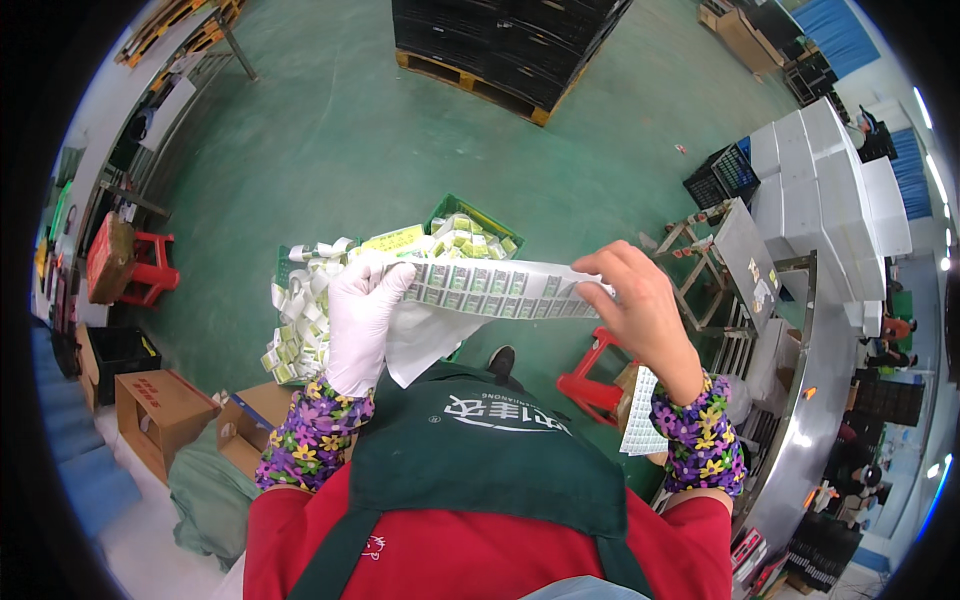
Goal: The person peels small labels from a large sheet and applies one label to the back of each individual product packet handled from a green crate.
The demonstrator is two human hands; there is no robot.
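My left hand (360, 322), in a white glove, pinches the left end of a strip of small printed labels (469, 289) between thumb and fingers. White backing paper (427, 337) hangs below the strip. At the strip's right end is my bare right hand (637, 300), with thumb and fingertips closed on it; whether a single label is lifted there cannot be told. One gap shows in the upper label row. Beyond the strip, many small white-and-green banded pieces (296, 322) fill green crates (480, 214). A yellow printed card (394, 238) lies on them.
By my right forearm is another label sheet (639, 420), near a red stool (581, 382). A steel table (799, 420) runs along the right. Open cardboard boxes (161, 405) stand at left, beyond them a second red stool (154, 262). Ahead, black crates sit on a wooden pallet (480, 86).
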